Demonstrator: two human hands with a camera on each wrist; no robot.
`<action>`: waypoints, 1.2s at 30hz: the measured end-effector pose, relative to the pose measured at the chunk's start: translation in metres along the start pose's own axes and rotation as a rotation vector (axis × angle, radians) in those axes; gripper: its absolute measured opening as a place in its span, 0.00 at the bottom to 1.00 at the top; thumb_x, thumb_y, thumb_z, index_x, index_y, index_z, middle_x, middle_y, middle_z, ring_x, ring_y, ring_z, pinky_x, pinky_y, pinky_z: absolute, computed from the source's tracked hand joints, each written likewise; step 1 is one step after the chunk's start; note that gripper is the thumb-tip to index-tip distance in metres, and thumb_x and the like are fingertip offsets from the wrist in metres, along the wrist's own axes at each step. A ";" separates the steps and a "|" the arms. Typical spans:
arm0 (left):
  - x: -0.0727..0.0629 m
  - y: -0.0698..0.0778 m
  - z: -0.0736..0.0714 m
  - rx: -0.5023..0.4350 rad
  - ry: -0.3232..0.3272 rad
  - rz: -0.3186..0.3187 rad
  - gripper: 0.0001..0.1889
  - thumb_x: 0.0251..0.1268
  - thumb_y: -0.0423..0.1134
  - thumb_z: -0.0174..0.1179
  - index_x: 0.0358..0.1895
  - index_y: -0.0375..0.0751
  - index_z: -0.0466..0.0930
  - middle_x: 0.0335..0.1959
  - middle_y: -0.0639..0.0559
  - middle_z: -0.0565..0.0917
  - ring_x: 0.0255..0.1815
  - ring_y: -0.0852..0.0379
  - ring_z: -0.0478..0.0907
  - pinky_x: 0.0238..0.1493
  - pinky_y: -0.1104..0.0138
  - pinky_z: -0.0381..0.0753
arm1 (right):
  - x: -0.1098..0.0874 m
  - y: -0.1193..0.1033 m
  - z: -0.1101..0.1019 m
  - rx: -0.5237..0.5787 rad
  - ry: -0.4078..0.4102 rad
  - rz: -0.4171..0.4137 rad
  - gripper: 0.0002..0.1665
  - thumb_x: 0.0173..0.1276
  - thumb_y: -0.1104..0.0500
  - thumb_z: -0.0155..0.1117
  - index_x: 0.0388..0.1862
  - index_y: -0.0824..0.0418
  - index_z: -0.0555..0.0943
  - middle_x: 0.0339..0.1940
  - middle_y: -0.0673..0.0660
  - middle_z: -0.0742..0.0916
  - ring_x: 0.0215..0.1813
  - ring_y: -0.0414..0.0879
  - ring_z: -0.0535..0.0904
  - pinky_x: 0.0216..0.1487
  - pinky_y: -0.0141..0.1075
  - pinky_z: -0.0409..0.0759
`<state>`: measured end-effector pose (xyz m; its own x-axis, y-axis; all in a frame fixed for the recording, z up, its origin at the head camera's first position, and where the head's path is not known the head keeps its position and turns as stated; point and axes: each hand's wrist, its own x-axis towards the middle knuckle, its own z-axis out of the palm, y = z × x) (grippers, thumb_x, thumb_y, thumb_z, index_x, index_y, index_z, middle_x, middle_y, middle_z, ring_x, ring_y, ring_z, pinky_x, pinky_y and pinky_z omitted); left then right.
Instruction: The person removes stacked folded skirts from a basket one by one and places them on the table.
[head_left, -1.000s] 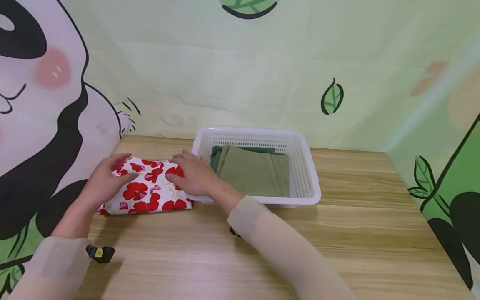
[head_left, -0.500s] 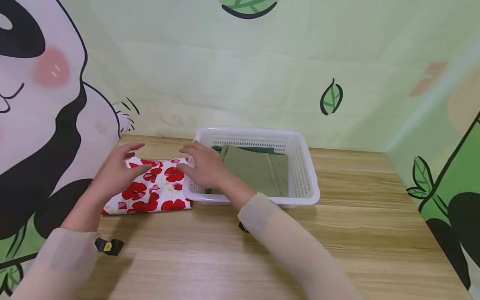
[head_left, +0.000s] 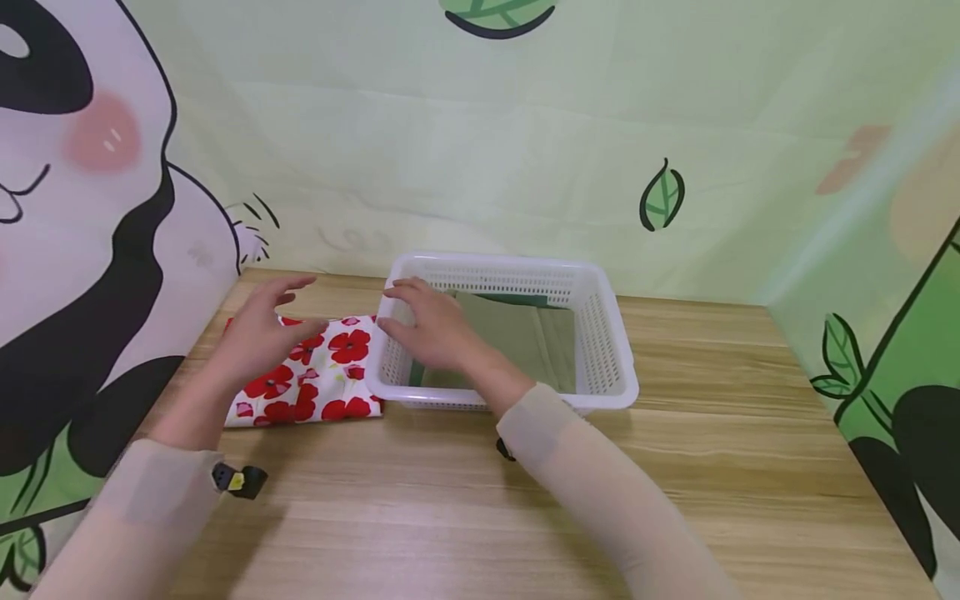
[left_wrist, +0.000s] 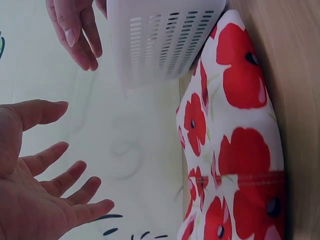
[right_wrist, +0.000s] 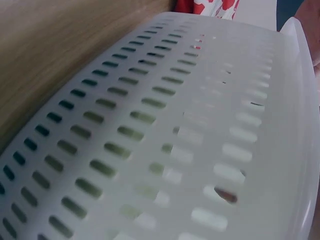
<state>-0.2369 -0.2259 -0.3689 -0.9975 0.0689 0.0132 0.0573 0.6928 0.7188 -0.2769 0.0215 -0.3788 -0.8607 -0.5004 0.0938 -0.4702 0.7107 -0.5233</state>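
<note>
Head view shows left hand (head_left: 258, 337) and right hand (head_left: 431, 327) apart and empty; I'd support the flowered cloth (head_left: 322, 377), left of centre, evenly from beneath

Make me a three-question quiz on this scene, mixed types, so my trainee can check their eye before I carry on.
1. True or false: the flowered cloth lies outside the white basket.
2. In the basket, which lies on top? A) the olive cloth; B) the dark green cloth.
3. What, if anything, is the left hand holding?

Key:
1. True.
2. A.
3. Nothing; the left wrist view shows its fingers spread, apart from the flowered cloth.
</note>
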 end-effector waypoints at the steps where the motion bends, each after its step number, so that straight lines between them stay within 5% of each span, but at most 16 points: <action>1: 0.000 0.002 0.001 0.000 -0.002 0.000 0.40 0.71 0.44 0.65 0.82 0.48 0.57 0.81 0.35 0.57 0.79 0.30 0.56 0.61 0.36 0.79 | -0.001 0.001 -0.001 0.005 -0.003 0.009 0.32 0.79 0.42 0.57 0.77 0.51 0.72 0.80 0.51 0.71 0.80 0.50 0.67 0.80 0.53 0.65; 10: 0.005 0.021 0.011 -0.029 -0.046 0.024 0.41 0.70 0.47 0.66 0.82 0.50 0.57 0.81 0.38 0.59 0.80 0.32 0.57 0.64 0.33 0.76 | -0.011 0.012 -0.012 0.085 -0.012 0.051 0.33 0.79 0.43 0.58 0.78 0.51 0.70 0.82 0.51 0.68 0.81 0.51 0.65 0.78 0.50 0.69; 36: 0.023 0.059 0.053 -0.053 -0.124 0.149 0.39 0.69 0.43 0.67 0.80 0.46 0.60 0.78 0.38 0.67 0.77 0.34 0.64 0.71 0.35 0.70 | -0.032 0.052 -0.038 0.081 -0.011 0.085 0.36 0.79 0.42 0.58 0.79 0.54 0.68 0.84 0.57 0.63 0.84 0.56 0.59 0.82 0.54 0.61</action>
<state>-0.2540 -0.1450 -0.3630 -0.9653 0.2582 0.0385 0.1984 0.6296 0.7512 -0.2812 0.0933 -0.3773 -0.8943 -0.4460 0.0375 -0.3785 0.7088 -0.5953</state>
